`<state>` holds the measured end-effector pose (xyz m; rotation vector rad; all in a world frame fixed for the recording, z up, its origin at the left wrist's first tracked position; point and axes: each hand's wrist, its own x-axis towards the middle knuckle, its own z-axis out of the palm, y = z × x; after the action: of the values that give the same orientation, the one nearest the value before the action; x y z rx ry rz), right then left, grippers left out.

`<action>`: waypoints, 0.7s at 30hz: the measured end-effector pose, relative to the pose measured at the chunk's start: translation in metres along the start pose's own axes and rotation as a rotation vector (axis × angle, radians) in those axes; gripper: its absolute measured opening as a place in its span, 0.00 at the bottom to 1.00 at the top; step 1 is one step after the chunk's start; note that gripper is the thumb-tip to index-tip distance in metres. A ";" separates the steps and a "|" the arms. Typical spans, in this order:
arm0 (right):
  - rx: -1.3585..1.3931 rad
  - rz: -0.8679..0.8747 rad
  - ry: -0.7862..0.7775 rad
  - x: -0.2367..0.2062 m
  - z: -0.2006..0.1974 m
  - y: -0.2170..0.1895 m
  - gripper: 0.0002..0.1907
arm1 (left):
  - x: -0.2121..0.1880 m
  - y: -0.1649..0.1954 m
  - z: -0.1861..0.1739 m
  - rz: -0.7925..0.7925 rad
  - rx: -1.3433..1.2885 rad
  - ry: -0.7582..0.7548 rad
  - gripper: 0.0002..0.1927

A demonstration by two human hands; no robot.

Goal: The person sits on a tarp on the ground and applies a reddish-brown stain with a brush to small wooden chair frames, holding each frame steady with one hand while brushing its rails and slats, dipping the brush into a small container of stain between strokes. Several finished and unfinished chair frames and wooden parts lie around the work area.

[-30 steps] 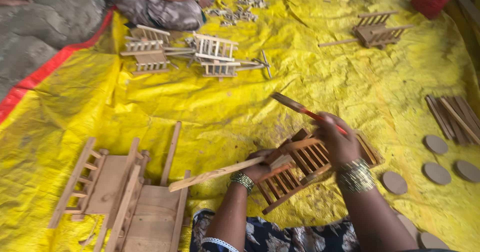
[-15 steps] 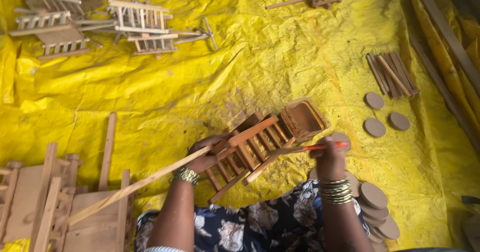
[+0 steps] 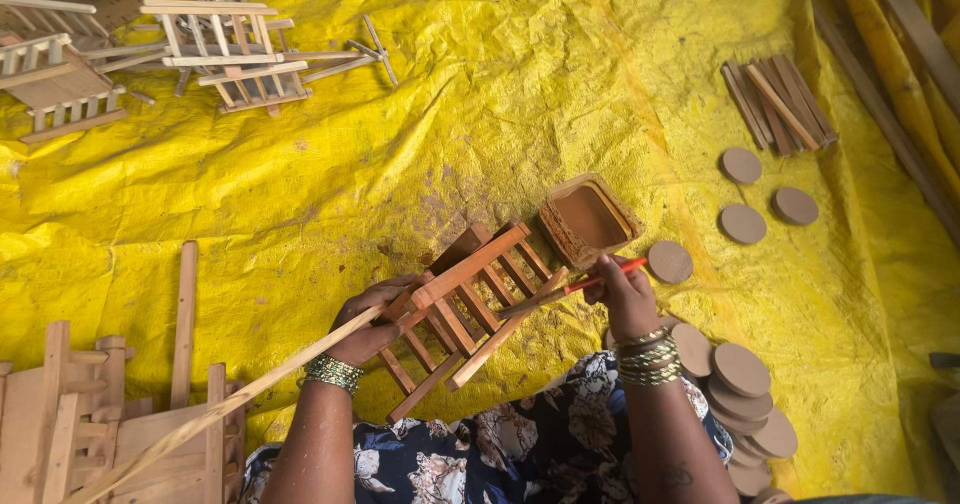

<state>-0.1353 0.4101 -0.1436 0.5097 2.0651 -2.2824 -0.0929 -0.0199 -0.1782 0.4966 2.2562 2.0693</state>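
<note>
My left hand [image 3: 368,321] grips a small slatted wooden frame [image 3: 468,309], stained red-brown, and a long bare stick [image 3: 200,419] that runs down to the lower left. My right hand [image 3: 625,296] holds a red-handled brush [image 3: 575,286] whose tip rests on the frame's slats. A square tub of brown stain [image 3: 588,218] sits on the yellow tarp [image 3: 450,134] just beyond the frame. Both wrists wear beaded bangles.
Unpainted wooden frames [image 3: 225,49] lie at the upper left and more [image 3: 110,419] at the lower left. Round wooden discs [image 3: 742,372] are stacked by my right arm, others [image 3: 760,204] lie farther right near a bundle of dark sticks [image 3: 778,99].
The view has dropped and shifted right. The frame has turned in my left hand, and the brush has come down from the air onto its slats. The stain tub is now in view.
</note>
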 end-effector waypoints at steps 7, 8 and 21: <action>0.097 -0.146 0.098 0.015 -0.024 0.006 0.13 | -0.005 -0.009 0.004 0.115 0.014 -0.036 0.33; 0.140 -0.192 0.081 0.015 -0.026 0.008 0.13 | -0.005 -0.007 0.005 0.112 -0.027 -0.049 0.34; -0.050 -0.208 -0.069 0.020 -0.039 0.020 0.14 | -0.004 0.026 0.024 0.034 -0.134 -0.156 0.32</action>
<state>-0.1404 0.4496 -0.1711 0.2192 2.2306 -2.3095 -0.0781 0.0041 -0.1566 0.6662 2.0225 2.0985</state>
